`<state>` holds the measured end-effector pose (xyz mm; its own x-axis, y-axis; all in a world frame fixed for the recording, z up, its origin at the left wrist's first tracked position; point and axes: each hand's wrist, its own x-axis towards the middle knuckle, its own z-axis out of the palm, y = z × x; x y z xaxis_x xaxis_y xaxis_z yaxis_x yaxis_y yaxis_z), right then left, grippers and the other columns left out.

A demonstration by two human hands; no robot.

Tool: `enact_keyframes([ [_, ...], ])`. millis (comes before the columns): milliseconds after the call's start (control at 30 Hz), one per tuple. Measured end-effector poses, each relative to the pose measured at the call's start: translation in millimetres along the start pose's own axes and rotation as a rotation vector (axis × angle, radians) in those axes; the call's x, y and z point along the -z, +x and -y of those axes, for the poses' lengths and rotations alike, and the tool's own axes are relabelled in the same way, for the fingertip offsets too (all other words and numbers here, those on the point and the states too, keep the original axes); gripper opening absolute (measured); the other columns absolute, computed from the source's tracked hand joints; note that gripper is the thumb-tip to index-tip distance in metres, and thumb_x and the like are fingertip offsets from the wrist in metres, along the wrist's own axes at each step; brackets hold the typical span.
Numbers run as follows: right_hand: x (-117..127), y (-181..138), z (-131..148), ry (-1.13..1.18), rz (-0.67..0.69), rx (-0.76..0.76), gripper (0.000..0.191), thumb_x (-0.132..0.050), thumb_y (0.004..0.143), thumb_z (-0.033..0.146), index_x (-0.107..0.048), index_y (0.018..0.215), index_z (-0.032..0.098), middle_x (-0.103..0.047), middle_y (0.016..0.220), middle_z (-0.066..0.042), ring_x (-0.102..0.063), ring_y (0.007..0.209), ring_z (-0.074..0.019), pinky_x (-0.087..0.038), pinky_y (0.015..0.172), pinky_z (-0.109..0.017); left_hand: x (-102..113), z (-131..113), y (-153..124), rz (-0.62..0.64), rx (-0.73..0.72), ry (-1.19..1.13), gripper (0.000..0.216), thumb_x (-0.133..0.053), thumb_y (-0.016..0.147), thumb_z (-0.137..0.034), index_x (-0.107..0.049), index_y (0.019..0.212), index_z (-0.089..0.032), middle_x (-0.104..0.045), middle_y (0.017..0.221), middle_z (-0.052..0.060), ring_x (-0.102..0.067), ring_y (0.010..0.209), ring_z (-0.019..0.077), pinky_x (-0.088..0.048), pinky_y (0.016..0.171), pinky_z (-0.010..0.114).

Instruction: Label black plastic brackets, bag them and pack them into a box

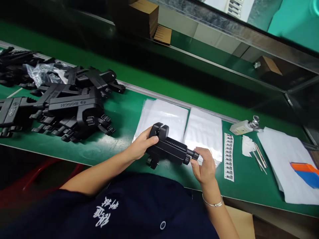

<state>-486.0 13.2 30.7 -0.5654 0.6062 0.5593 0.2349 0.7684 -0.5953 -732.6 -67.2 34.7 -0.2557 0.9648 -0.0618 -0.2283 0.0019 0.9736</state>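
Observation:
Held in front of my body is a black plastic clamp-like device point(171, 151) with a ribbed strip along its top and a knob at its right end. My left hand point(142, 144) is closed round its left end, thumb on top beside a rounded black jaw. At the other end, the fingers of my right hand point(206, 164) pinch the narrow knob point(193, 154). Under the device lie two stacks of clear plastic bags, a left stack point(164, 114) and a right stack point(205, 132). The device partly covers both stacks.
A pile of similar black devices point(72, 104), some marked BOSCH, fills the left bench. To the right are a label strip point(228, 157), a dispenser bottle point(243, 127), tweezers point(259, 159), white sheets point(286, 149) and an orange-blue object point(306, 174). A shelf point(224, 66) runs above.

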Motion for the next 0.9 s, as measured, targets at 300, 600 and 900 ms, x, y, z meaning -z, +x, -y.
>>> enact_keyframes([
  [300, -6.6, 9.9, -1.0, 0.666, 0.186, -0.707, 0.029, -0.045, 0.094, 0.048, -0.052, 0.088, 0.021, -0.049, 0.060, 0.004, -0.050, 0.054, -0.0137, -0.044, 0.054, -0.029, 9.1, -3.2, -8.8, 0.060, -0.345, 0.526, 0.059, -0.082, 0.058, -0.048, -0.059, 0.104, -0.020, -0.065, 0.095, 0.006, -0.063, 0.085, 0.0229, -0.049, 0.075, 0.033],
  [600, -1.5, -0.3, 1.7, 0.286, 0.046, -0.406, 0.034, -0.032, 0.100, 0.042, -0.055, 0.085, 0.022, -0.056, 0.071, -0.001, -0.054, 0.064, -0.0157, -0.045, 0.059, -0.030, -1.7, 1.2, -12.6, 0.018, -0.165, 0.423, 0.064, -0.076, 0.060, -0.062, -0.060, 0.104, -0.018, -0.062, 0.089, 0.005, -0.058, 0.080, 0.0217, -0.047, 0.070, 0.032],
  [900, 2.3, -6.1, 0.3, 0.257, 0.122, -0.320, 0.035, -0.042, 0.095, 0.051, -0.055, 0.106, 0.022, -0.058, 0.078, -0.003, -0.054, 0.065, -0.0176, -0.047, 0.060, -0.034, -1.7, 5.7, -10.9, -0.046, -0.273, 0.384, 0.053, -0.072, 0.068, -0.058, -0.059, 0.102, -0.018, -0.062, 0.087, 0.005, -0.061, 0.078, 0.0204, -0.049, 0.068, 0.031],
])
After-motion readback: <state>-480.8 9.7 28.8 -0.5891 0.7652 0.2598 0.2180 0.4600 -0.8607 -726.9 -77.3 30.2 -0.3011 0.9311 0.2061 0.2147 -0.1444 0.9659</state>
